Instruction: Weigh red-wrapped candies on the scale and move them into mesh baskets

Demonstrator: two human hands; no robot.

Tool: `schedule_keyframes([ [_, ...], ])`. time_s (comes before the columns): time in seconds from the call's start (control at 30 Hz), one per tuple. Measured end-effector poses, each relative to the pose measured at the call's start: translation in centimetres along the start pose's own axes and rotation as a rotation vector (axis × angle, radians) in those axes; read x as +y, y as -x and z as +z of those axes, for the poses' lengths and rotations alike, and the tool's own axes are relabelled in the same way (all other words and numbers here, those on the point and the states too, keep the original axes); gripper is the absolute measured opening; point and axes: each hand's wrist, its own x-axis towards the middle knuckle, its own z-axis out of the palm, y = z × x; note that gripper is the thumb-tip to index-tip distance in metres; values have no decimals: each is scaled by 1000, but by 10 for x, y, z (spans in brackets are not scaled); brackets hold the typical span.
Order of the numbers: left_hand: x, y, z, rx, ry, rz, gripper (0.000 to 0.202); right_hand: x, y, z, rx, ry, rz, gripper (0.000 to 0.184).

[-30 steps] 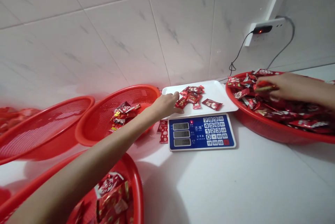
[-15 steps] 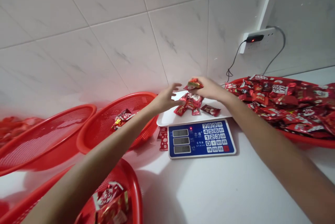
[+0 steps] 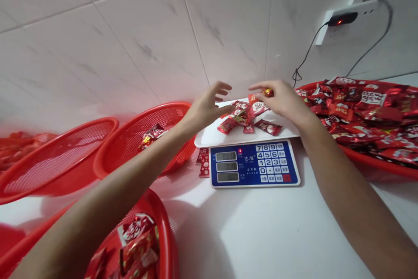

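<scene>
We've got the pile of red-wrapped candies (image 3: 241, 119) on a white tray (image 3: 209, 137), right between the hands and just below them; left hand (image 3: 207, 107) open, fingers spread, over the tray's left side, heel close to the pile; can't tell if it touches anything; right hand (image 3: 282, 99) pinching a small red-and-gold wrapped candy (image 3: 268, 92) between thumb and fingertips, above the pile's far side.

Tray sits on a blue-faced digital scale (image 3: 254, 163); we can read the 志准 mark and keypad digits 0–9; its three display readings are too dim to read; wrapper print too small to read for sure.

Loose wrapped candies (image 3: 204, 166) lie on the counter just left of the scale; a red basket (image 3: 365, 168) heaped with candies is to the right; red mesh baskets (image 3: 156, 115) to the left, one holding a few; another red basket (image 3: 163, 235) with candies sits under the left forearm; black plug (image 3: 342, 18) in a wall socket, red light on.
</scene>
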Motion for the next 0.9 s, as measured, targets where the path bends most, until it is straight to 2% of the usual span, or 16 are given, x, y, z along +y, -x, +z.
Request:
schedule_keyframes([
  [0.13,23,7,-12,74,-40,97,43,-4,5,-15,159,10,32,33],
  [0.23,35,9,-18,105,-55,149,44,-6,9,-22,203,27,56,32],
  [0.3,36,9,-18,112,-31,192,43,-3,9,-22,225,24,43,31],
  [0.47,24,5,-6,84,38,271,40,16,-1,4,348,4,-113,35],
  [0.53,20,4,-1,51,35,275,39,22,-5,18,332,7,-130,37],
  [0.63,18,2,1,19,20,275,37,22,-7,27,223,27,-119,34],
  [0.7,18,1,-1,29,15,278,36,18,-4,22,207,39,-106,34],
  [0.9,22,2,-6,70,40,286,37,-5,11,-14,335,35,-116,32],
])
